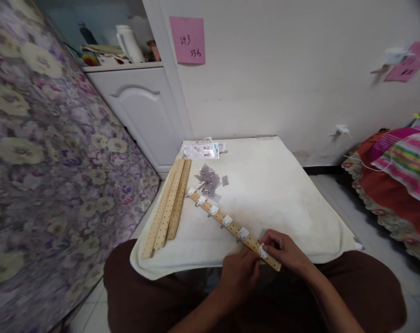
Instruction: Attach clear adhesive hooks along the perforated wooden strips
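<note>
A wooden strip with rows of holes [235, 227] lies slantwise across the table, its near end at the table's front edge. Several small white pieces [227, 220] with metal bits at their lower edges sit spaced along it. My right hand [287, 253] is closed at the near end, thumb and fingers pinching the last white piece [263, 251] against the strip. On the strip's other side my left hand [238, 273] is curled shut close to that piece. What its fingers hold is hidden. A pile of small clear bags [209, 179] lies beyond the strip's far end.
More perforated wooden strips [168, 208] lie together along the table's left side. Flat clear packets [200, 151] rest at the back left of the cloth-covered table [282, 185]. A floral curtain [57, 162] hangs at the left; a bed [400, 171] stands at the right.
</note>
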`<state>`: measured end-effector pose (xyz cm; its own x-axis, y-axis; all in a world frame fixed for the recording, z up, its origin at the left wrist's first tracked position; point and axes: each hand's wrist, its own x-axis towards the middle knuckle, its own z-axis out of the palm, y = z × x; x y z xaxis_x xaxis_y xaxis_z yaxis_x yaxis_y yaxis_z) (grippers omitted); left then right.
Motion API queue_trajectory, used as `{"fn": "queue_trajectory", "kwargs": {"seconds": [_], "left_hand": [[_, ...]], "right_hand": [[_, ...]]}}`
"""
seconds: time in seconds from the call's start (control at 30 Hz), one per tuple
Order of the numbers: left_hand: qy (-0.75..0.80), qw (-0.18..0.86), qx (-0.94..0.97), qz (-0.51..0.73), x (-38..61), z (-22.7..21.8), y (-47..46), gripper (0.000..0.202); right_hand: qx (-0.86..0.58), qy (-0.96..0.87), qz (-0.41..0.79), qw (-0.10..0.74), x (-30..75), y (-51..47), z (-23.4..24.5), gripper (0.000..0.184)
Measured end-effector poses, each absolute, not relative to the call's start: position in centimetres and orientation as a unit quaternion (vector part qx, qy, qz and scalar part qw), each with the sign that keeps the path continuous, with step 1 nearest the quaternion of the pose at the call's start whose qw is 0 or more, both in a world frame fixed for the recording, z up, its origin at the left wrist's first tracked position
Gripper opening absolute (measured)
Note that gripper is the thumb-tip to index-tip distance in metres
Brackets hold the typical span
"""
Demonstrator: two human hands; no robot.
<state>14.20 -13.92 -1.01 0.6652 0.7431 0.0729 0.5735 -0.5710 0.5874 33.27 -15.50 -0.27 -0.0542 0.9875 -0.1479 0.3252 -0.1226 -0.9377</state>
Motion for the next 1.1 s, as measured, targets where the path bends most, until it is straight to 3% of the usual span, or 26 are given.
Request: {"fn": "queue_trajectory", "kwargs": {"seconds": [0.77,1.1], "left_hand": [[0.375,0.268,0.873,0.158,14.3,-0.7,-13.9,0.024],[0.371,0.274,0.869,0.176,14.2,-0.2,-14.0,0.024]], "right_hand": [[-0.586,-0.534,0.489,0.363,33.4,-15.0,-0.6,0.005],[-0.564,-0.541,0.498,0.375,33.5,-15.3,-0.3,0.024]]}}
